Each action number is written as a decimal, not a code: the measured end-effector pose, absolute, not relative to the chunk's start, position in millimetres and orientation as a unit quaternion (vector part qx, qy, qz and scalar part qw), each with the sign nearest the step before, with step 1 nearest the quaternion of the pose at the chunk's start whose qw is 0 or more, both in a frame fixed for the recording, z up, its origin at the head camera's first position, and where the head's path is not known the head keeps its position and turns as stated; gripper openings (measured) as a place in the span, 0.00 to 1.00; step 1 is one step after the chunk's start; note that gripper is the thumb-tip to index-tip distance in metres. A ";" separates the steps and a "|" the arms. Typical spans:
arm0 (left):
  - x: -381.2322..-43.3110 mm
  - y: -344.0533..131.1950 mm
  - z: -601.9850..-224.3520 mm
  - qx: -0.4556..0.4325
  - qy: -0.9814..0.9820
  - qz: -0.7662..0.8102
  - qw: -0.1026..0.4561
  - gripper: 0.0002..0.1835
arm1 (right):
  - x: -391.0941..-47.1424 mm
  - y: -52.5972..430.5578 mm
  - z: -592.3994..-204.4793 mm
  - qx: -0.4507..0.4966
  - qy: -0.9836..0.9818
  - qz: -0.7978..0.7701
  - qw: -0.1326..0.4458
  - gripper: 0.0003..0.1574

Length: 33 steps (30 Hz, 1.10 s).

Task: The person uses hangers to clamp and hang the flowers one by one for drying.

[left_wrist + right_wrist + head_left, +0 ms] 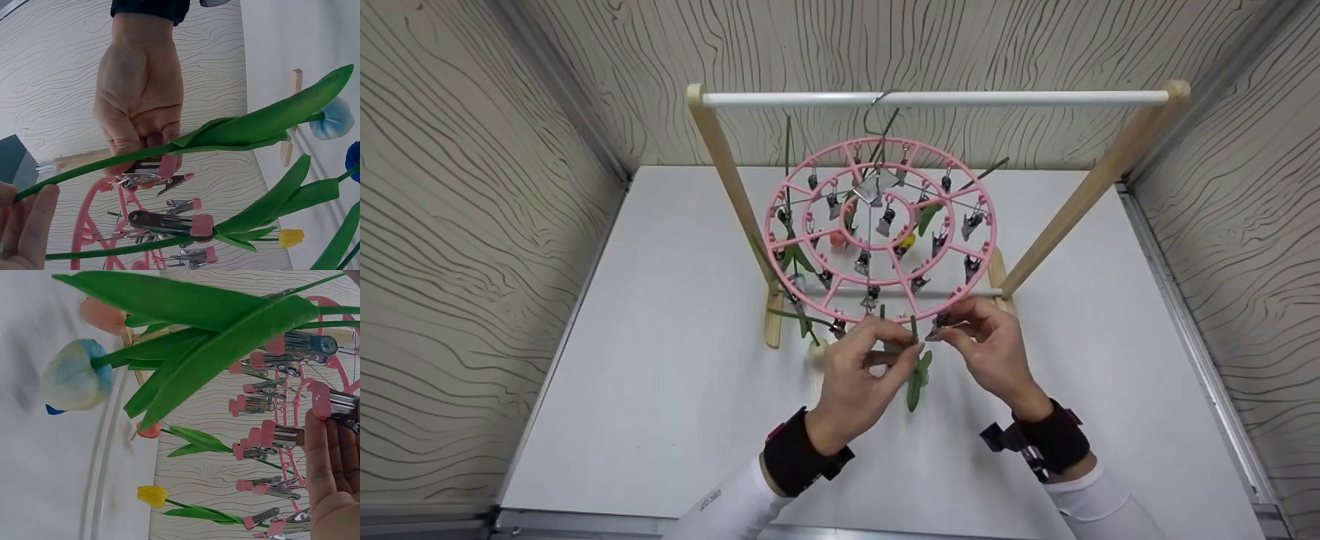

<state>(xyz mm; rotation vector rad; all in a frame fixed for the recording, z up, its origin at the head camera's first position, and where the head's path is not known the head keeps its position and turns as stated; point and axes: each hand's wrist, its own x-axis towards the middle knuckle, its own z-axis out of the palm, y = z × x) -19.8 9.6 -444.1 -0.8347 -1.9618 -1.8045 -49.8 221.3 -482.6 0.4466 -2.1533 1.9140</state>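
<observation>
My left hand [864,375] pinches the green stem of a light blue-and-white artificial tulip [332,119] between thumb and fingers, below the near rim of the pink round clip hanger [780,259]. In the head view its bloom is hard to make out; its leaves [915,386] hang under the hand. Just to the right, my right hand [994,349] pinches a metal clip with pink tips [332,402] hanging from the hanger's rim. In the left wrist view the stem passes close to this clip; whether it lies between the clip's tips I cannot tell.
The hanger hooks over the white bar [997,98] of a wooden-legged rack [1099,187] on a white table [675,420]. Other clips hold tulips, including a yellow one [152,496] and a coral one [149,430]. Several clips hang without flowers. Patterned walls enclose the table.
</observation>
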 end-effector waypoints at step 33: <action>-25.9 19.8 -450.4 -0.257 -0.689 -0.630 0.250 0.08 | -40.4 203.6 -489.6 0.182 -0.704 0.671 0.144 0.09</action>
